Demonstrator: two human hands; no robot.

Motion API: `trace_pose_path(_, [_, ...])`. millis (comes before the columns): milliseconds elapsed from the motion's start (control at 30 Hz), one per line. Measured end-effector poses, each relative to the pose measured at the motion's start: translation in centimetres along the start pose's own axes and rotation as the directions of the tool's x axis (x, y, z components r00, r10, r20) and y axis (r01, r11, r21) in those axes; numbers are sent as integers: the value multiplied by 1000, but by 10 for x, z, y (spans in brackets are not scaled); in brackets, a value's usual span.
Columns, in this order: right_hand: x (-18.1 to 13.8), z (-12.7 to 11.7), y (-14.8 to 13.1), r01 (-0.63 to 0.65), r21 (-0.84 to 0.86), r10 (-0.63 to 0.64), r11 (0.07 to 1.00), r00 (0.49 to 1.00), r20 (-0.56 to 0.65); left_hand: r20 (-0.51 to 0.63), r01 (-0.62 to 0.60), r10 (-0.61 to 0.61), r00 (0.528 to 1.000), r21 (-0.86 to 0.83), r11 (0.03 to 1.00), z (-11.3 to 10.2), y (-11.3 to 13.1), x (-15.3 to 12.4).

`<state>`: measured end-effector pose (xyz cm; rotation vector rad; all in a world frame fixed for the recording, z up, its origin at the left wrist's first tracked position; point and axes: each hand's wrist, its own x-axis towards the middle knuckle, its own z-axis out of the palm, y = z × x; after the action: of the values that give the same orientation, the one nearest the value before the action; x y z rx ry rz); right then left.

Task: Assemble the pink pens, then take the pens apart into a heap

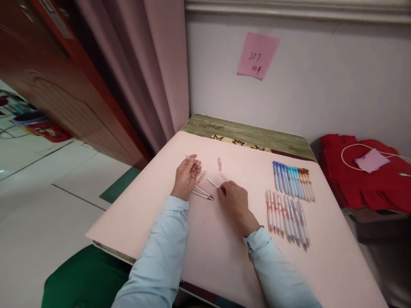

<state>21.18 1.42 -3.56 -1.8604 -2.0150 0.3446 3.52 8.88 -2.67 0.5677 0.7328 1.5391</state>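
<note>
The left hand (188, 174) is raised just above the worktop (272, 137), its fingers curled and gripping a slim pale part (187, 157) that projects past the fingertips. The right hand (236, 199) is palm down, its fingers closed together on the near end of a white rod (212, 183); the rod points from these fingers toward the left hand. Two dark-tipped white refills (201, 195) lie side by side on the pale sheet (144, 205), between the two sets of fingers and slightly nearer the wearer. A clear barrel with pink markings (201, 176) lies just right of the left fingers; whether it contains anything is too small to tell. A short clear piece with a pink end (219, 164) lies beyond the right fingers. To the right of the right fingers, well apart from them, an upper row of pens (290, 179) is grouped dark blue, light blue and brown. Nearer the wearer is a lower row of translucent pens: a red-marked group (275, 214) adjoins a grey group (297, 222), all with points toward the wearer. Well left of the left fingers, a dark blue tub (30, 117) is visible past the wooden door (73, 81); its contents cannot be made out.
</note>
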Motion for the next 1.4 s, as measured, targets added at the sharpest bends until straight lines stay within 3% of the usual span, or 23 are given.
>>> trace_pose_path(100, [0, 3, 2, -41, 74, 47, 996, 996, -76, 54, 28, -30, 998, 34, 999, 2, -1, -3])
trace_pose_path(200, [3, 5, 7, -76, 339, 136, 938, 978, -157, 56, 24, -28, 998, 69, 997, 5, -2, -6])
trace_pose_path(367, [10, 12, 12, -85, 808, 233, 583, 970, -66, 18, 57, -59, 998, 119, 991, 7, -5, -9])
trace_pose_path(433, [12, 15, 12, -90, 878, 224, 470, 974, -20, 22, 66, -69, 997, 121, 990, 8, -7, -9])
trace_pose_path(500, [12, 16, 12, -100, 900, 214, 425, 977, 7, 13, 71, -73, 997, 122, 990, 8, -9, -9])
trace_pose_path(700, [9, 11, 6, -89, 838, 166, 538, 986, -3, -34, 107, -103, 994, 145, 984, 9, -13, -10])
trace_pose_path(867, [9, 11, 6, -73, 822, 176, 565, 984, -33, -34, 127, -124, 992, 167, 978, 11, -15, -12])
trace_pose_path(1000, [9, 9, 9, -36, 770, 181, 637, 978, -104, -12, 142, -143, 990, 193, 971, 15, -18, -15])
trace_pose_path(1167, [8, 3, 10, 30, 661, 220, 750, 931, -291, 40, 187, -201, 979, 223, 957, 24, -24, -23])
trace_pose_path(1400, [6, 2, 5, 39, 602, 278, 798, 862, -425, 84, 298, -311, 947, 139, 944, 37, -36, -36])
